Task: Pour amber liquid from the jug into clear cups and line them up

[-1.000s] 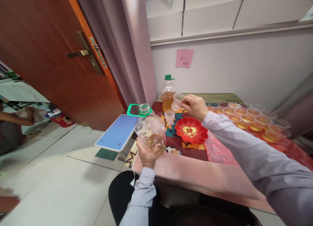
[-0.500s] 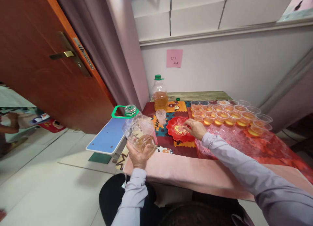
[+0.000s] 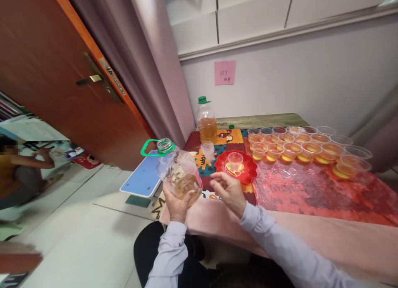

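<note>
My left hand (image 3: 178,203) supports a big clear plastic jug (image 3: 182,172) from below. The jug leans, its green-collared mouth is uncapped, and some amber liquid lies in the bottom. Between the jug and a red scalloped plate (image 3: 251,178) hovers my right hand (image 3: 228,190), fingers apart and holding nothing. One clear plastic cup (image 3: 235,160) stands on that plate, seemingly without liquid. A small stack of clear cups (image 3: 207,149) is just behind, to the left of the plate.
Rows of cups with amber liquid (image 3: 292,151) fill the table's back right. A second jug (image 3: 207,124), capped green, stands near the wall beside a loose green cap (image 3: 231,126). A blue board (image 3: 141,174) is at left. Near the door (image 3: 62,51) a person (image 3: 25,167) crouches.
My right hand has let go of the cup on the red plate and drawn back left toward the jug. My left hand keeps hold of the jug.
</note>
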{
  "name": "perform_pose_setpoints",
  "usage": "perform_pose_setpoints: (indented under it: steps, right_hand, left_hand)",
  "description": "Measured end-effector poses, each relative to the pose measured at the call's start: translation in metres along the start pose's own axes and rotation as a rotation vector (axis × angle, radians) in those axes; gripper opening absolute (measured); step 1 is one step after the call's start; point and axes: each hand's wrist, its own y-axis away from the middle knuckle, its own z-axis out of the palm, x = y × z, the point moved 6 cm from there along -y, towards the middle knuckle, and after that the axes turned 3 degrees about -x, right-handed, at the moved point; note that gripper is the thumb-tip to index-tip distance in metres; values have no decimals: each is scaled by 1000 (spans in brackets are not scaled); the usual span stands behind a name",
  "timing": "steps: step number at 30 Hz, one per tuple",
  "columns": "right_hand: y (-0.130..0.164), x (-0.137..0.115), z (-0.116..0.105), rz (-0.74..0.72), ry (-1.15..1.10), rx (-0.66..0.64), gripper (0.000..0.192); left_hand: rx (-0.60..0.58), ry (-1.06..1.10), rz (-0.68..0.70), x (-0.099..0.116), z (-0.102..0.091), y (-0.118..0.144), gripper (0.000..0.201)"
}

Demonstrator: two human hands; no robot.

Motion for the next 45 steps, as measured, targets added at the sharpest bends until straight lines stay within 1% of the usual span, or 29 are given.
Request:
perform_pose_setpoints:
  steps: [1, 3, 5, 7, 9, 11, 14, 18, 20, 22, 25, 28, 31, 36, 40, 45]
  right_hand:
    - [4, 9, 17, 9, -2, -19, 34]
    - [8, 25, 42, 6, 38, -15, 51]
    - [10, 36, 55, -16, 73, -13, 64]
    - [11, 40, 61, -60, 74, -57, 68]
    - [13, 41, 62, -101, 48, -96, 68]
    - [15, 40, 59, -115, 12, -103, 68]
    - [20, 39, 55, -117, -33, -84, 70]
    - [22, 39, 56, -91, -99, -108, 70]
    - [23, 39, 59, -77, -126, -149, 73]
    - [23, 38, 60, -78, -127, -176, 79]
    - [23, 37, 60, -63, -127, -197, 82]
    - [22, 34, 59, -55, -154, -201, 75]
    - [21, 32, 57, -71, -181, -184, 72]
    - [18, 38, 55, -28, -259, -163, 69]
    - [15, 38, 53, -8, -314, -138, 68]
    - [12, 37, 48, 12, -312, -94, 64]
  left_hand:
    - [-3, -7, 1, 3, 0, -2, 120]
    - [-4, -40, 1, 11, 0, -6, 121]
    - [-7, -45, -27, 16, 2, -12, 115]
    - [7, -20, -69, 20, 3, -16, 107]
    - [25, 9, -90, 25, 2, -20, 102]
    - [14, 8, -80, 34, 0, -25, 98]
    - [-86, -56, -43, 57, -5, -33, 94]
    - [-257, -233, 6, 95, -10, -44, 97]
    - [-317, -374, 37, 109, -12, -49, 96]
    - [-353, -526, 110, 119, -14, -53, 97]
    - [-395, -693, 223, 127, -12, -58, 101]
    - [-441, -752, 260, 131, -7, -63, 102]
    - [-492, -799, 225, 138, 2, -65, 103]
    - [-656, -1002, 148, 150, 23, -59, 101]
    - [-714, -1073, 157, 153, 34, -60, 100]
    - [-763, -1116, 160, 155, 46, -63, 99]
